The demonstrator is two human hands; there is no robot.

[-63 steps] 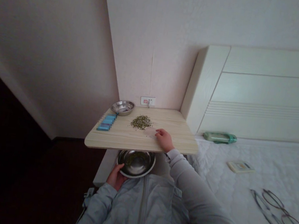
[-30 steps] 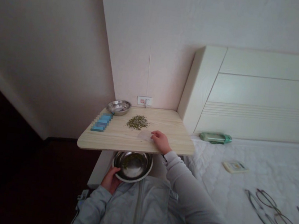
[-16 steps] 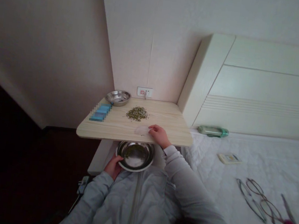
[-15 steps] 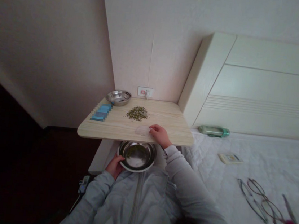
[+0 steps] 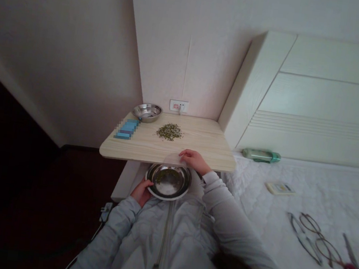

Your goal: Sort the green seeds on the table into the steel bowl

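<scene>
In the lower middle of the frame, the left hand (image 5: pixel 142 191) grips the rim of a metal bowl (image 5: pixel 169 182), fingers curled round it, just under the front edge of the table (image 5: pixel 210 149). Only a few green bits lie in this bowl. The right hand (image 5: pixel 193 160) rests at that edge on a thin pale sheet (image 5: pixel 173 159), fingers bent; whether they pinch it I cannot tell. The green heap (image 5: pixel 170 131) lies mid-table, apart from the sheet. A 2nd bowl (image 5: pixel 147 112) and a blue box (image 5: pixel 127 129) sit at the table's left.
</scene>
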